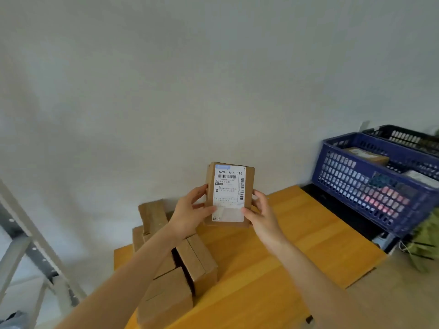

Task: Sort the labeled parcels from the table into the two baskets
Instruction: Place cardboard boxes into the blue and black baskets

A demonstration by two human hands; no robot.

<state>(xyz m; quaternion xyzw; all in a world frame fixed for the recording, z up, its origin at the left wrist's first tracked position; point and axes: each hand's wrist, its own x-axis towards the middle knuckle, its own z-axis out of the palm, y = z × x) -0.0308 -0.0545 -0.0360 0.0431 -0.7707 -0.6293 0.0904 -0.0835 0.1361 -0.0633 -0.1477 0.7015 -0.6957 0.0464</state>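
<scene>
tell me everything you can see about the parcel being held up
The parcel is a small brown cardboard box, held upright over the wooden table with its face toward the camera. A white shipping label covers most of that face, printed with "620- A-5 B16", barcodes and small text too fine to read. The left hand grips its left edge and the right hand its right edge, thumbs on the front.
</scene>
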